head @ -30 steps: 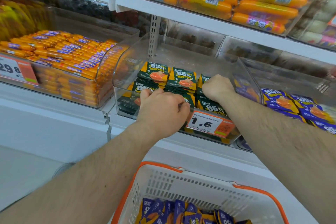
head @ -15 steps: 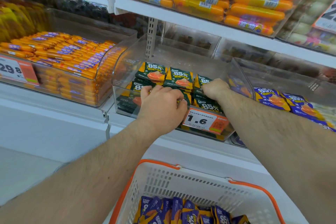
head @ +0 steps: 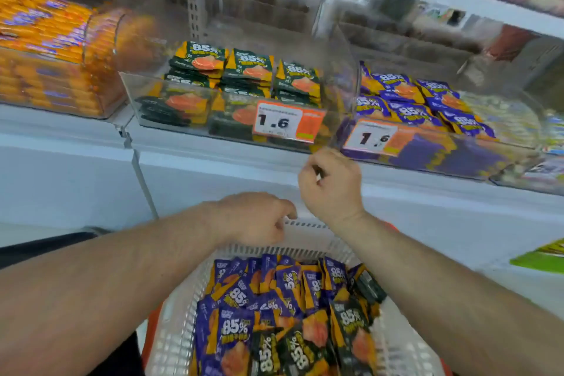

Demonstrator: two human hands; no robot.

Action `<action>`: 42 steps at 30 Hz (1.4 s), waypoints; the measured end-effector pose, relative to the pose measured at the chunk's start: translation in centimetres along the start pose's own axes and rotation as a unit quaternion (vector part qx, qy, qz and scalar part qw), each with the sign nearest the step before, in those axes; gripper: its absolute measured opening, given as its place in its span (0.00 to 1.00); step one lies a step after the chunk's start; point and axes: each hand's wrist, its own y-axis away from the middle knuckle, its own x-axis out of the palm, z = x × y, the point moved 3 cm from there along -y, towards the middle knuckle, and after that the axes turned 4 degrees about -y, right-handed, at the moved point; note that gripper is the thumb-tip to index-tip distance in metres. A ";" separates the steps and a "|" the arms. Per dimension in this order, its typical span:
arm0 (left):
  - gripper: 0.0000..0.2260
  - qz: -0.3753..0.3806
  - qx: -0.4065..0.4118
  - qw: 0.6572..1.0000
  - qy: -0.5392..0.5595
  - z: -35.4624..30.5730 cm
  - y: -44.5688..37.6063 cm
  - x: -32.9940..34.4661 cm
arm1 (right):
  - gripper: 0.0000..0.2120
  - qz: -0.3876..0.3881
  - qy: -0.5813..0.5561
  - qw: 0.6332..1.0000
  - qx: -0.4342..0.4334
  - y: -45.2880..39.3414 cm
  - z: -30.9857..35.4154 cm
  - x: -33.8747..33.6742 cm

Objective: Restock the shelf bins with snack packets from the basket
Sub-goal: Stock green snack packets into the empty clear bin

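Note:
A white basket (head: 308, 243) with orange rim sits below me, full of purple snack packets (head: 235, 327) and some dark green ones (head: 299, 354). On the shelf, a clear bin (head: 341, 70) holds neat stacks of dark green packets (head: 250, 65). The bin to its right (head: 518, 119) holds purple packets (head: 409, 107). My left hand (head: 256, 218) hovers over the basket's far edge, fingers loosely curled and holding nothing. My right hand (head: 332, 183) hangs just below the green bin's front corner, fingers curled, nothing visible in it.
A clear bin of orange sausage sticks (head: 55, 49) stands at the left. Orange price tags reading 1.6 (head: 287, 122) (head: 375, 137) hang on the two bin fronts. An upper shelf edge (head: 457, 0) runs above the bins. A green sign (head: 543, 259) lies at the right.
Both hands have pulled out of the green-packet bin and dropped toward the basket. The view has tilted down, so more of the basket shows.

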 end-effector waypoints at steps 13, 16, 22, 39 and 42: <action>0.06 0.116 0.017 0.992 -0.055 -1.6 -2.1 3.5 | 0.23 0.653 0.262 0.625 0.338 23.9 -12.9 -0.1; 0.13 0.121 0.017 0.991 -0.057 -1.5 -2.4 3.5 | 0.23 0.638 0.314 0.646 0.278 25.0 -13.3 -0.9; 0.17 0.136 -0.004 0.991 -0.011 -0.9 -2.1 3.3 | 0.11 0.666 0.315 0.635 0.231 23.6 -12.6 -0.6; 0.05 -0.095 -0.088 0.955 0.267 1.9 0.2 -0.4 | 0.13 0.436 -0.001 0.874 0.212 -0.1 -0.3 1.3; 0.08 -0.176 -0.110 0.913 0.350 4.2 1.6 -3.1 | 0.10 0.218 0.005 0.959 0.182 -1.4 1.6 0.0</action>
